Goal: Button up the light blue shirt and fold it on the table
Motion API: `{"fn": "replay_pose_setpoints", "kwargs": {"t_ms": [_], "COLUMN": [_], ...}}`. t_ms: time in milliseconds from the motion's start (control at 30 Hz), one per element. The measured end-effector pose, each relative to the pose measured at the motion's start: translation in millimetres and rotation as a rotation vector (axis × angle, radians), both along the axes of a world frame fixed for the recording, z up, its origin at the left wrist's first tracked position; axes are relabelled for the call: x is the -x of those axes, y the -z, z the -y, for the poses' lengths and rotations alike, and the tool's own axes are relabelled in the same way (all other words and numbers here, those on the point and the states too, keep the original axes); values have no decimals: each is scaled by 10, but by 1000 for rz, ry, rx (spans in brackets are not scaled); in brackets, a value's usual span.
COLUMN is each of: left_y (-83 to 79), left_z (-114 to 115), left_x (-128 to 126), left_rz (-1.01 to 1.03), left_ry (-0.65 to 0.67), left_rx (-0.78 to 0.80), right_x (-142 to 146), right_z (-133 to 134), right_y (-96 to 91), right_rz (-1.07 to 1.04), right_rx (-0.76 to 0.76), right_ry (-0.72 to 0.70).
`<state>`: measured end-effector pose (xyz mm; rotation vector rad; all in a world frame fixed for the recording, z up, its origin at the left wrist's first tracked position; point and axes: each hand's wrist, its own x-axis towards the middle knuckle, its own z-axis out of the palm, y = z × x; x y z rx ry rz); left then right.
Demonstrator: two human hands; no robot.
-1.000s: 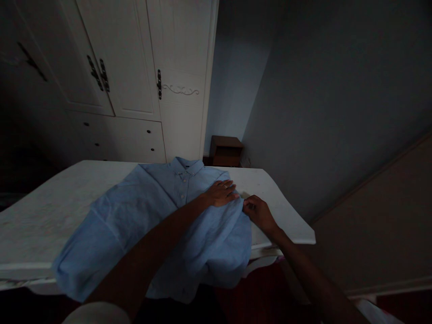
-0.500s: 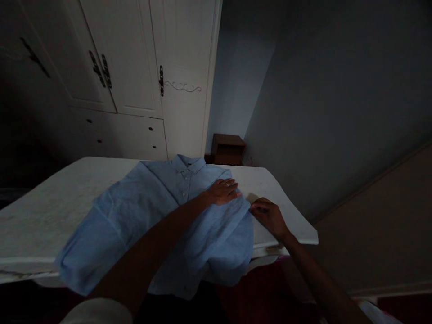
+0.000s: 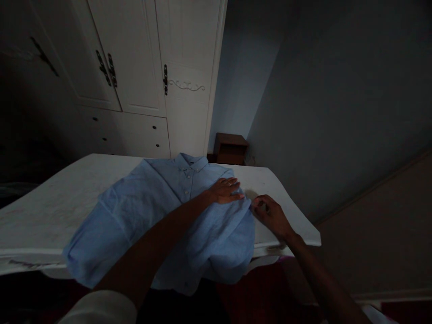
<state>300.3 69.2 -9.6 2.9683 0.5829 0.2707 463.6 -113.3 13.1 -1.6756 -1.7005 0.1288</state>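
Note:
A light blue button-up shirt (image 3: 135, 207) lies front up on a white table (image 3: 77, 193), its collar at the far edge and its lower part hanging over the near edge. My left hand (image 3: 224, 190), with a ring on one finger, rests flat on the shirt's right side, fingers spread. At the shirt's right edge my right hand (image 3: 272, 217) is closed in a pinch, thumb and fingertips on the rim of the fabric, which is drawn to a small point there. Creases run across the cloth between both hands.
A white wardrobe (image 3: 135, 81) with dark handles and drawers stands behind the table. A small brown cabinet (image 3: 231, 148) sits past the far edge, near the grey wall (image 3: 337, 90) on the right. Light is dim.
My right hand has shifted slightly up and outward at the shirt's edge. My left hand stays on the cloth. The whole view has moved slightly.

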Motion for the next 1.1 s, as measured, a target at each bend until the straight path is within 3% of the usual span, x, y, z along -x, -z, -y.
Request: {"fn": "replay_pose_setpoints", "kwargs": {"t_ms": [300, 600, 733, 867, 1000, 1100], "left_y": [-34, -16, 18, -35, -160, -308], "left_z": [27, 7, -15, -40, -103, -136], "left_x": [7, 11, -19, -24, 132, 402], "left_rz": [-19, 7, 69, 312, 611, 705], "left_ry": [-6, 12, 11, -62, -276, -315], "left_rx": [-10, 76, 142, 242, 270, 264], "right_x": [71, -136, -125, 38, 274, 415], "right_z": [-92, 24, 102, 130, 28, -117], "right_y": [26, 193, 115, -88, -207, -214], "right_rz": [19, 95, 136, 136, 258, 366], "right_rx": [-31, -104, -97, -163, -180, -150], "right_ry": [-41, -120, -90, -20, -160, -240]}}
